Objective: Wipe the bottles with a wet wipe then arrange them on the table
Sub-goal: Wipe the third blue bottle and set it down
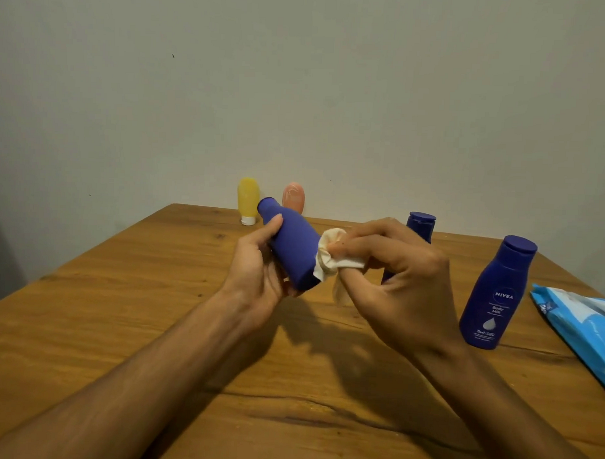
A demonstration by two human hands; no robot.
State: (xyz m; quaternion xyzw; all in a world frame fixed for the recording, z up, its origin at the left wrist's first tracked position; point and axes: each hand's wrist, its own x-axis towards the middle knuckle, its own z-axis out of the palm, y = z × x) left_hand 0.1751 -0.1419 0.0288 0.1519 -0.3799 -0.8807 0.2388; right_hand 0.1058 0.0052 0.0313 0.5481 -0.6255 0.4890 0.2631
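Note:
My left hand (pixel 258 272) grips a dark blue bottle (pixel 290 244) above the table, tilted with its cap pointing away to the upper left. My right hand (pixel 395 287) pinches a crumpled white wet wipe (pixel 331 254) against the bottle's base edge. A second blue bottle (pixel 494 294) with a Nivea label stands upright at the right. Behind my right hand a third blue bottle (pixel 421 225) stands, mostly hidden. A yellow tube (pixel 248 200) and a peach tube (pixel 293 196) stand cap-down at the table's far edge.
A light blue pack of wipes (pixel 579 328) lies at the right edge of the wooden table (pixel 120 308). A plain wall rises right behind the table's far edge.

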